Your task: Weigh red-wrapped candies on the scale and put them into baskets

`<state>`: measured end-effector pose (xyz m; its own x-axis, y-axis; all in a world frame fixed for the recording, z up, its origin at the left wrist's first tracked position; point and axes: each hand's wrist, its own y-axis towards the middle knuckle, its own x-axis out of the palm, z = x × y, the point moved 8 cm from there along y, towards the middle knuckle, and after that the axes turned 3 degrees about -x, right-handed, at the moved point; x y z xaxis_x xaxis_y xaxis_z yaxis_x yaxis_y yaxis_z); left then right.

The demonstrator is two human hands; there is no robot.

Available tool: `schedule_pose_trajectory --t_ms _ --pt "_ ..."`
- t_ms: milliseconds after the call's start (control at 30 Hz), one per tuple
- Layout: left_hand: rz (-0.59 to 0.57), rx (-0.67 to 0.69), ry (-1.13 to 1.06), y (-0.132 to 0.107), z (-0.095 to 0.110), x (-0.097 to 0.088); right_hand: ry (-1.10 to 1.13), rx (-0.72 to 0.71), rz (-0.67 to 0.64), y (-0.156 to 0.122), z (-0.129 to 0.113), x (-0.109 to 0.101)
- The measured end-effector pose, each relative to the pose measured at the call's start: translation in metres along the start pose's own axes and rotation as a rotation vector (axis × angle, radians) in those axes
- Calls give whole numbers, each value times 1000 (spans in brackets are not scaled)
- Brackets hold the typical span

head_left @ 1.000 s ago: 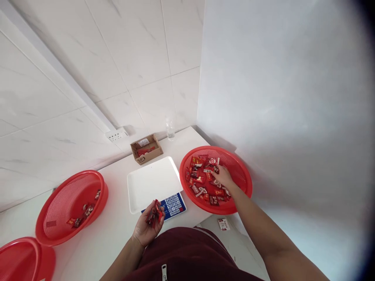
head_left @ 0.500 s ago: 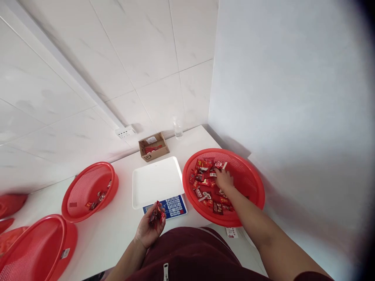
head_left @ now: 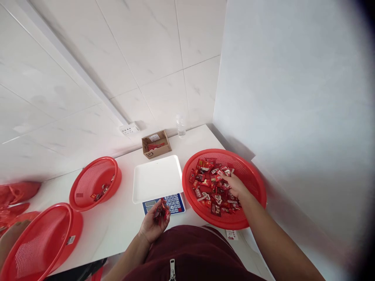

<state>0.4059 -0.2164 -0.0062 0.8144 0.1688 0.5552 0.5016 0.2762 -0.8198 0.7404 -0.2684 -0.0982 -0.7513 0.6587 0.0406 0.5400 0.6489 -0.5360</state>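
My left hand (head_left: pixel 154 224) is held near my body in front of the scale keypad, its fingers closed on a few red candy packets (head_left: pixel 161 212). My right hand (head_left: pixel 236 186) reaches into the large red mesh basket (head_left: pixel 252 177) on the right. It rests on the pile of red wrapped candies (head_left: pixel 209 183) with fingers curled over some of them; whether it grips one I cannot make out. A white scale tray (head_left: pixel 157 178) with a blue keypad (head_left: pixel 172 203) stands between the two hands.
A smaller red basket (head_left: pixel 88 183) holding a few candies sits to the left. Another red basket (head_left: pixel 43 242) is at the near left, with more red items beyond it. A cardboard box (head_left: pixel 156 144), a water bottle (head_left: pixel 181 127) and a wall socket (head_left: pixel 129 129) line the back. One packet (head_left: pixel 231 234) lies on the floor.
The view swung left, bringing more red baskets into sight. My right hand slid from the basket's far side toward its middle. My left hand kept its packets.
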Motion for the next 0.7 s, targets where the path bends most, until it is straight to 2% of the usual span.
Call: schedule_pose_trajectory --t_ms 100,200,300,400,533,700 --pt "-34 -13 28 1 -4 5 383 111 -116 -19 -2 17" --pt "-55 -32 31 2 -10 10 516 102 -201 -39 -13 33" --pt "-87 -53 3 3 -17 15 552 92 -286 -60 -21 55" --pt "-104 -63 4 3 -21 15 571 143 -358 -80 -23 80" --pt "-63 -52 -19 1 -20 4 560 258 -383 -98 -17 107" --pt "-19 -54 -27 -3 -14 -13 559 293 -464 -113 -8 143"
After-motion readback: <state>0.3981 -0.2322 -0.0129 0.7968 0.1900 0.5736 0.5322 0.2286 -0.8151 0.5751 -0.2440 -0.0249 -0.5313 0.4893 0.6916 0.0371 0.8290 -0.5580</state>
